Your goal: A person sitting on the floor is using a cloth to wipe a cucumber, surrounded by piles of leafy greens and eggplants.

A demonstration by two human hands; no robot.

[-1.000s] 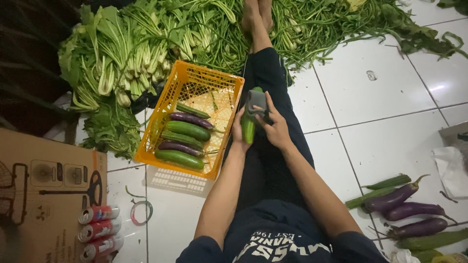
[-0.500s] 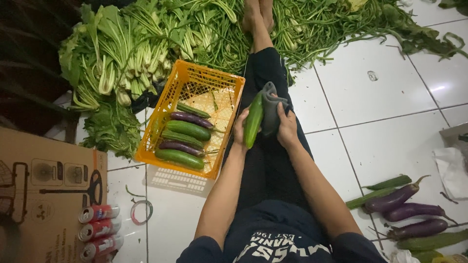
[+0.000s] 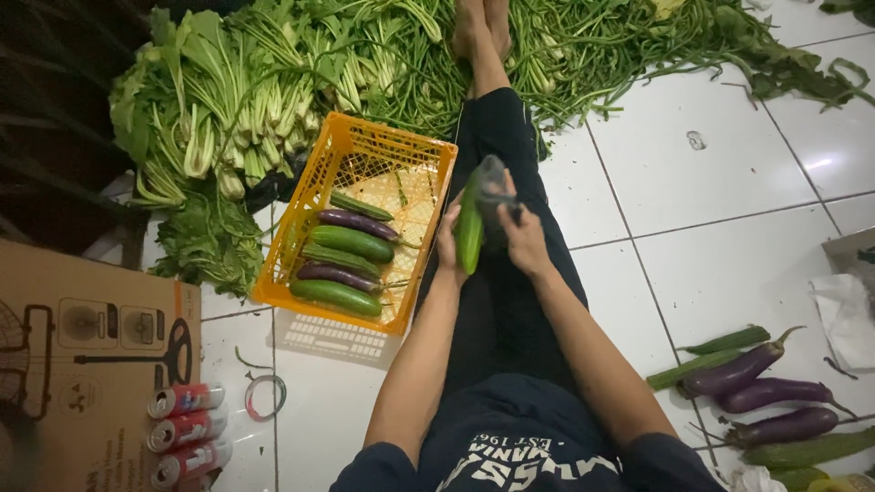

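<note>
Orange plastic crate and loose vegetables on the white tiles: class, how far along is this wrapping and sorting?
Done: five green and purple eggplants lie in the orange plastic crate. In hand: the left hand steadies a green eggplant while the right hand pulls clear film round its top. Left: loose purple and green eggplants on the white tiled floor.

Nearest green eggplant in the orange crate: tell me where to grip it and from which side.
Grip the nearest green eggplant around its thick middle, coming straight down from above. It lies flat and crosswise at the near end of the orange crate, top uncovered; the crate wall and a purple eggplant crowd its sides.
</note>
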